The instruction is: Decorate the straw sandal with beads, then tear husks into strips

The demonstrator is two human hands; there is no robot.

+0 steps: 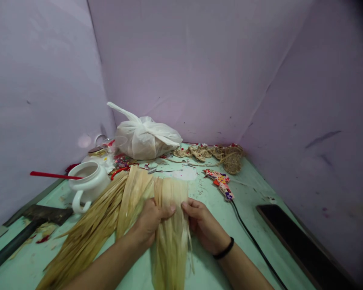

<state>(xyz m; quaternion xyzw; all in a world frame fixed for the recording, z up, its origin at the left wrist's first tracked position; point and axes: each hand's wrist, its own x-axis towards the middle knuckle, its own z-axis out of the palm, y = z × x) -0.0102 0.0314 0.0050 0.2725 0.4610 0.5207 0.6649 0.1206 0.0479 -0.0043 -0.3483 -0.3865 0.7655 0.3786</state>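
Both hands pinch a wide strip of pale dried husk (171, 237) from its two sides, over the middle of the table. On the strip's left edge, my left hand (153, 219) is closed with its thumb on top. My right hand (201, 223), with a black band at the wrist, grips the right edge between thumb and fingers. The strip hangs down toward me, and its upper end looks folded over. Left of it, partly behind my left arm, lies a bundle of dried husk strips (93, 225).
A white mug-like pot (92, 183) holding a red stick stands left, near a dark-handled tool (45, 215). Behind are a tied plastic bag (148, 137), red-handled scissors (121, 172) and twine (232, 159). A patterned glue gun (220, 183), its cord, and a black phone-like slab (299, 245) lie right.
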